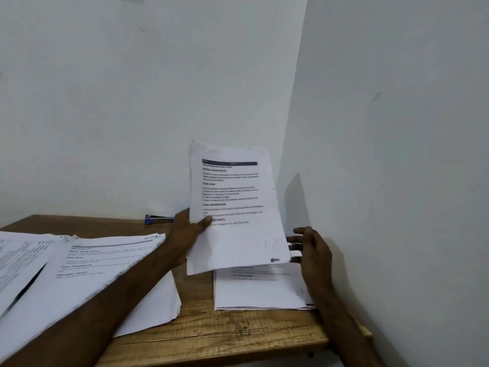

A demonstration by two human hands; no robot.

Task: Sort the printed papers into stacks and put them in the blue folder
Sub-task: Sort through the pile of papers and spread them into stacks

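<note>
My left hand (189, 231) grips the left edge of a printed paper bundle (235, 207), thumb on its front, and holds it tilted upright above the wooden table (225, 337). My right hand (312, 250) sits at the bundle's lower right corner, fingers spread and touching the sheet edges. Under the raised bundle a small stack of printed papers (259, 290) lies flat at the table's right end. A larger spread of printed papers (87, 271) covers the left side. No blue folder shows in view.
A blue stapler (158, 219) lies at the table's back edge against the wall. White walls meet in a corner just right of the table. The table's front edge runs along the bottom of the view.
</note>
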